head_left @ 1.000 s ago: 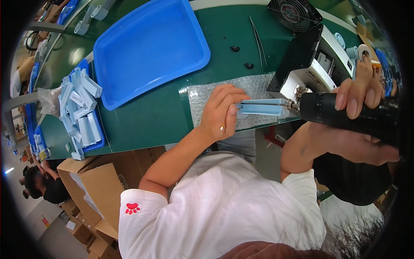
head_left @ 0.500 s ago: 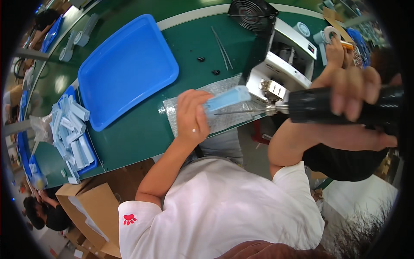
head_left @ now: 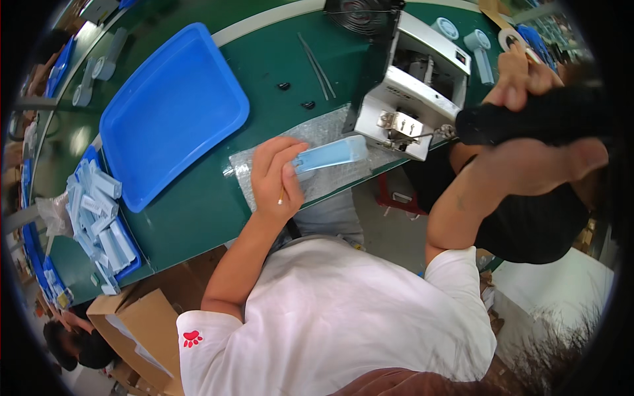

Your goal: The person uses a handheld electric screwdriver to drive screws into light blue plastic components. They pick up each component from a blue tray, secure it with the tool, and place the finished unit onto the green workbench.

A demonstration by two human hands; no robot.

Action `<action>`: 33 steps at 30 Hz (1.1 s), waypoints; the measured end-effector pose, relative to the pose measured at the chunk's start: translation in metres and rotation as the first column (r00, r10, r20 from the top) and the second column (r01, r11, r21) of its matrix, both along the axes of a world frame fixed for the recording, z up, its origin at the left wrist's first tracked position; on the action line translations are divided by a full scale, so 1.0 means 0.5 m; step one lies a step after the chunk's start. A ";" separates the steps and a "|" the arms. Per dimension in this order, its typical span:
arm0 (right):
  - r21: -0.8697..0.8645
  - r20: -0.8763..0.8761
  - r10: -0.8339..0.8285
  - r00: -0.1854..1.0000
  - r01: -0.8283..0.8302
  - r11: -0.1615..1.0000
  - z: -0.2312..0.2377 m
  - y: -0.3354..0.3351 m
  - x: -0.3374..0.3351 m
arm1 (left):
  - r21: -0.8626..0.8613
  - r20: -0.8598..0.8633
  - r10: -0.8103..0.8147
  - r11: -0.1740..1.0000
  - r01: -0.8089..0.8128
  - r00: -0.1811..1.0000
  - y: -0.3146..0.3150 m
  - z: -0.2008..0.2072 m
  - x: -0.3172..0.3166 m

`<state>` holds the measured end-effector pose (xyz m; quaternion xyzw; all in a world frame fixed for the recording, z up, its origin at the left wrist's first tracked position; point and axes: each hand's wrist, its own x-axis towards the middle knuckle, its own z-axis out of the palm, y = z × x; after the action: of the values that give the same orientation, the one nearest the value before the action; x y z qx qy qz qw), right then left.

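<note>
One light-blue, long plastic part [head_left: 333, 155] in the left hand [head_left: 274, 175], above clear bubble wrap [head_left: 333, 125] on the green bench [head_left: 198, 221].
Hands: left fingers curled firmly round one end of the part, its other end pointing right; right hand [head_left: 545, 166] wrapped about a thick black cylindrical tool [head_left: 528, 119], its metal tip at the front of a silver-and-black box-shaped machine [head_left: 426, 99]. Containers: small blue plastic tray [head_left: 137, 261] at left carries a heap of light-blue plastic pieces [head_left: 99, 214], piled above its rim; clear plastic bag [head_left: 54, 214] beside the heap. Large shallow blue plastic tray [head_left: 172, 119], smooth inner floor visible, lies between heap and bubble wrap. Below the bench edge, open brown cardboard box [head_left: 155, 323] shows white sheeting; deeper contents cannot be determined.
</note>
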<state>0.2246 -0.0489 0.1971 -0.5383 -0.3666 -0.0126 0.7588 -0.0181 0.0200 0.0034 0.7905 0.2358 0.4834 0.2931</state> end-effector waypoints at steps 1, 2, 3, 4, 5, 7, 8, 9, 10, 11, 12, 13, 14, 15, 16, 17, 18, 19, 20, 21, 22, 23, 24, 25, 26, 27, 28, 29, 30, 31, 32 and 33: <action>0.071 -0.079 0.128 0.989 -0.123 0.990 -0.004 -0.012 0.012 | -0.010 0.009 -0.011 1.000 0.011 1.000 -0.001 0.000 0.001; 0.142 -0.125 0.255 0.959 -0.237 0.961 -0.008 -0.027 0.020 | -0.015 0.010 -0.016 1.000 0.017 1.000 0.002 0.002 -0.001; 0.219 -0.169 0.423 0.890 -0.385 0.897 -0.008 -0.040 0.023 | -0.007 0.010 -0.021 1.000 0.021 1.000 0.004 0.004 -0.004; 0.262 -0.182 0.602 0.778 -0.551 0.792 0.000 -0.058 0.024 | 0.002 0.006 -0.025 1.000 0.025 1.000 0.006 0.003 -0.004; 0.277 -0.188 0.729 0.658 -0.677 0.682 0.007 -0.069 0.022 | 0.003 0.008 -0.036 0.999 0.036 0.999 0.004 0.000 -0.002; 0.304 -0.167 0.837 0.521 -0.780 0.547 0.008 -0.071 0.007 | 0.022 -0.008 -0.043 0.999 0.044 0.999 0.007 0.001 -0.005; 0.321 -0.135 0.824 0.550 -0.763 0.561 -0.003 -0.058 -0.007 | 0.029 -0.007 -0.046 0.999 0.046 0.999 0.008 -0.001 -0.005; 0.337 -0.117 0.791 0.600 -0.725 0.600 -0.014 -0.044 -0.020 | 0.036 -0.006 -0.050 0.998 0.050 0.999 0.008 -0.003 -0.006; 0.343 -0.113 0.755 0.645 -0.688 0.639 -0.024 -0.027 -0.027 | 0.037 -0.002 -0.048 0.998 0.048 0.999 0.008 -0.004 -0.006; 0.346 -0.111 0.731 0.674 -0.663 0.664 -0.032 -0.018 -0.031 | 0.039 0.001 -0.047 0.998 0.047 0.999 0.009 -0.005 -0.006; 0.349 -0.112 0.707 0.699 -0.638 0.686 -0.040 -0.011 -0.033 | 0.041 0.004 -0.047 0.998 0.046 0.999 0.009 -0.006 -0.007; 0.350 -0.113 0.694 0.711 -0.625 0.698 -0.047 -0.005 -0.036 | 0.025 0.013 -0.045 0.999 0.044 0.999 0.008 -0.005 -0.007; 0.352 -0.115 0.689 0.716 -0.619 0.702 -0.051 -0.002 -0.037 | 0.010 0.021 -0.043 0.999 0.043 0.999 0.007 -0.003 -0.006; 0.353 -0.116 0.681 0.723 -0.611 0.709 -0.057 0.002 -0.040 | -0.006 0.030 -0.042 0.999 0.043 0.999 0.007 -0.001 -0.006; 0.352 -0.118 0.676 0.728 -0.606 0.714 -0.062 0.003 -0.044 | -0.009 0.031 -0.042 0.999 0.042 0.999 0.007 -0.002 -0.006; 0.351 -0.120 0.672 0.731 -0.602 0.718 -0.064 0.005 -0.045 | -0.011 0.031 -0.042 0.999 0.042 0.999 0.007 -0.004 -0.005; 0.353 -0.121 0.672 0.731 -0.601 0.717 -0.068 0.008 -0.047 | -0.014 0.032 -0.044 0.999 0.044 0.999 0.007 -0.005 -0.006; 0.354 -0.126 0.677 0.725 -0.605 0.713 -0.068 0.008 -0.048 | -0.015 0.031 -0.039 0.999 0.040 0.999 0.007 -0.007 -0.007; 0.359 -0.125 0.687 0.716 -0.612 0.704 -0.070 0.010 -0.048 | -0.016 0.031 -0.036 0.999 0.036 0.999 0.007 -0.008 -0.007; 0.365 -0.135 0.704 0.698 -0.625 0.690 -0.067 0.009 -0.049 | -0.018 0.030 -0.033 0.999 0.033 0.999 0.007 -0.009 -0.008; 0.375 -0.115 0.728 0.676 -0.649 0.662 -0.068 0.010 -0.051 | -0.012 0.028 -0.034 0.999 0.034 0.999 0.008 -0.010 -0.007; 0.384 -0.096 0.752 0.652 -0.673 0.633 -0.068 0.010 -0.053 | -0.007 0.025 -0.035 0.999 0.036 0.999 0.008 -0.010 -0.007; 0.382 -0.052 0.783 0.620 -0.712 0.589 -0.068 0.013 -0.057 | -0.002 0.023 -0.037 0.999 0.037 0.999 0.009 -0.010 -0.006; 0.383 -0.028 0.794 0.607 -0.728 0.569 -0.068 0.014 -0.057 | 0.010 0.016 -0.038 0.999 0.037 0.999 0.009 -0.008 -0.004; 0.384 -0.005 0.805 0.593 -0.742 0.549 -0.070 0.015 -0.058 | 0.021 0.010 -0.038 0.999 0.038 0.999 0.010 -0.005 -0.004; 0.393 -0.003 0.799 0.602 -0.734 0.555 -0.073 0.013 -0.058 | 0.033 0.003 -0.039 0.999 0.039 0.999 0.010 -0.005 -0.004; 0.404 -0.011 0.791 0.612 -0.720 0.564 -0.076 0.011 -0.058 | 0.020 0.007 -0.038 0.999 0.038 0.999 0.010 -0.006 -0.005; 0.415 -0.021 0.782 0.623 -0.706 0.573 -0.080 0.008 -0.058 | 0.007 0.011 -0.036 0.999 0.036 0.999 0.009 -0.008 -0.006; 0.429 -0.043 0.771 0.636 -0.685 0.589 -0.084 0.003 -0.059 | -0.007 0.015 -0.035 0.999 0.035 0.999 0.009 -0.010 -0.007; 0.435 -0.058 0.762 0.644 -0.671 0.600 -0.086 0.001 -0.059 | -0.001 0.011 -0.034 0.999 0.034 0.999 0.008 -0.010 -0.008; 0.440 -0.074 0.753 0.654 -0.656 0.613 -0.089 -0.003 -0.059 | 0.004 0.006 -0.032 0.999 0.032 0.999 0.008 -0.009 -0.010; 0.439 -0.083 0.748 0.659 -0.649 0.621 -0.091 -0.005 -0.059 | 0.009 0.002 -0.030 1.000 0.030 1.000 0.007 -0.009 -0.010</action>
<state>0.1948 -0.0511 0.1514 -0.1938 -0.4366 0.2868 0.8304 -0.0229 0.0236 -0.0012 0.7948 0.2214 0.4807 0.2970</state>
